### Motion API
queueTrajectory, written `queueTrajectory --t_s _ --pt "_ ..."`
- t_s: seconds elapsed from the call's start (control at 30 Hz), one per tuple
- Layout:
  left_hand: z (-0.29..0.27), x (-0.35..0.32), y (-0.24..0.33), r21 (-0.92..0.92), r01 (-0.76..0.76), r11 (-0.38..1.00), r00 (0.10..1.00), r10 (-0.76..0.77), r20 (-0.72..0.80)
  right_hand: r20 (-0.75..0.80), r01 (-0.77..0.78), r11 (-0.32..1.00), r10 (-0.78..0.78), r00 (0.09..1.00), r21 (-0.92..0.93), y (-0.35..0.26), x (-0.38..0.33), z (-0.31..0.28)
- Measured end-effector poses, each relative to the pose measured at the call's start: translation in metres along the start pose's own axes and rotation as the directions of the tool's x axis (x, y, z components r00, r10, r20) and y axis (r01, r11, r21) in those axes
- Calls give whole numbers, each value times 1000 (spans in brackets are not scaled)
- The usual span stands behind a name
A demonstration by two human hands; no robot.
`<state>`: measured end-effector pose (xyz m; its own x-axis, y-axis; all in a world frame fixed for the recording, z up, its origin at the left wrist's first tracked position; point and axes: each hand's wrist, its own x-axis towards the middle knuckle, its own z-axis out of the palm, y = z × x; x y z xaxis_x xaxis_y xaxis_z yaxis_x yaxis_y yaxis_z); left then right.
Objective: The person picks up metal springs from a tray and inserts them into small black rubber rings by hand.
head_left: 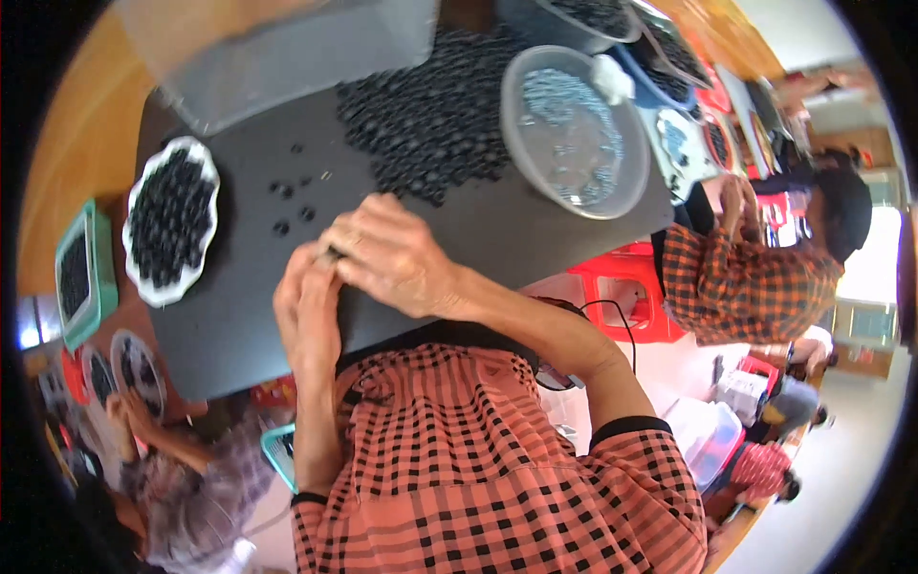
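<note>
My left hand [310, 304] and my right hand [400, 256] meet above the near part of a dark table [249, 330]. Fingers of both hands are pinched around one small spot, where a tiny dark bit shows; its kind is hidden by the fingertips. Just beyond the hands spreads a big pile of small black round pieces [430, 115]. Several loose black pieces [285, 190] lie to the left of the pile, with tiny metal pins [326, 176] beside them. At the left, a white scalloped dish [163, 298] is heaped with similar black pieces.
A clear round tub [510, 115] of small silvery pins stands right of the pile. A large clear bin [296, 67] sits at the far edge. A green tray [100, 292] is on the left. Co-workers sit at both sides, one in an orange checked shirt [746, 287] near a red stool [626, 292].
</note>
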<state>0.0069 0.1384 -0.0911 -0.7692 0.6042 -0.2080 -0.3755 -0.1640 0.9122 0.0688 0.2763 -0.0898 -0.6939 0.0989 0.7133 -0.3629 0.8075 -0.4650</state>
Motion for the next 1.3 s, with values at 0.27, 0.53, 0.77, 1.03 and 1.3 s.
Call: queueTrajectory --t_s 0.27,0.53,0.77,1.03,1.3 --pt "9 -6 -5 130 -182 975 983 179 34 -74 38 995 -45 996 -96 15 7 -52" --pt "7 -9 -4 263 -243 934 970 241 42 -358 -190 792 -38 933 -580 177 76 -199" --pt "11 -9 2 419 -138 898 983 177 -56 -366 -589 532 471 803 -608 271 90 -253" --pt "6 -8 5 388 -158 908 987 157 35 -238 -246 951 199 951 -186 146 89 -146" --pt "-2 -4 -1 242 -147 959 985 121 119 227 -122 992 116 967 15 57 61 -18"
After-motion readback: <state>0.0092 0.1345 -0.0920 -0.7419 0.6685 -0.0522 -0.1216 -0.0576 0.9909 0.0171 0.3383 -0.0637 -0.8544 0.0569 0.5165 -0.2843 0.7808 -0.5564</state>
